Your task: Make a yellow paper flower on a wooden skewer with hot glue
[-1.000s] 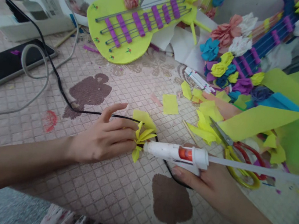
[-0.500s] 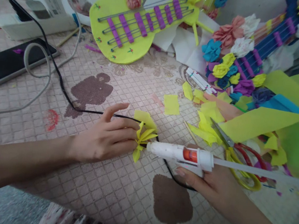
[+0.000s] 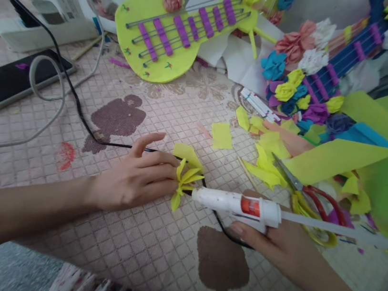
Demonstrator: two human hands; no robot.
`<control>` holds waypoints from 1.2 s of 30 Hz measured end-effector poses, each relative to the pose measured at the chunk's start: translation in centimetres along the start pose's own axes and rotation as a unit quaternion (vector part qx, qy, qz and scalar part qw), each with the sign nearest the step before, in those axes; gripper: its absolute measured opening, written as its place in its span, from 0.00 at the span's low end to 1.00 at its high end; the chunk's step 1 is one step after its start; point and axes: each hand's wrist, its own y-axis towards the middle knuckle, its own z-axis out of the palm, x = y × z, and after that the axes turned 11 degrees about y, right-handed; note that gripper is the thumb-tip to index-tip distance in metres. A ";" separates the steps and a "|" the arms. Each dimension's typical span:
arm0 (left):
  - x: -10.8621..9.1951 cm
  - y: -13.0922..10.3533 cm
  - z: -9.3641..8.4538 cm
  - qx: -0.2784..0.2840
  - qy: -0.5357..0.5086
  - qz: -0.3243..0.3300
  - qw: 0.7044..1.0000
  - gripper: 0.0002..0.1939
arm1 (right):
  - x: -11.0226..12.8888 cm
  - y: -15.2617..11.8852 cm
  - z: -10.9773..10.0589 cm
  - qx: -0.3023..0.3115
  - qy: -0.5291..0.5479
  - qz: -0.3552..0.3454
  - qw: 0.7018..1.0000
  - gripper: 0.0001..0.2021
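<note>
Near the middle of the table, my left hand (image 3: 142,177) holds a small yellow paper flower (image 3: 186,177) at its fingertips, with the index finger raised. My right hand (image 3: 274,241) is wrapped round a white glue gun (image 3: 229,203), whose nozzle points left at the flower's lower right side. A long glue stick (image 3: 334,229) sticks out of the back of the gun. Behind the flower lies a yellow paper piece (image 3: 187,154), and the gun's black cord (image 3: 114,144) passes over it. The fingertips of my left hand are partly hidden by the petals.
Red and yellow scissors (image 3: 299,189) lie beyond my right hand among paper scraps (image 3: 266,165). Farther back are a yellow paper guitar (image 3: 155,63) and a blue one (image 3: 349,66) with paper flowers. A phone (image 3: 3,85) and a power strip (image 3: 43,33) are at left.
The glue gun has shifted slightly right and its nozzle has moved a little down. My left hand and the flower have hardly moved.
</note>
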 end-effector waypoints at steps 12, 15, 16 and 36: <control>-0.1 0.0 -0.1 0.021 -0.008 -0.012 1.000 0.08 | -0.4 -0.9 -0.8 0.007 -0.002 -0.003 1.000 0.07; 0.0 0.0 -0.1 0.019 -0.007 -0.012 1.000 0.08 | -1.1 -1.5 -1.6 -0.004 0.004 0.007 1.000 0.07; 0.0 0.0 0.0 0.016 -0.006 -0.013 1.000 0.08 | -1.4 -1.7 -1.8 -0.019 0.007 0.013 1.000 0.07; -0.7 0.0 0.5 -0.009 -0.015 -0.043 0.999 0.08 | -6.2 18.1 -5.7 -0.347 0.032 -0.032 0.937 0.16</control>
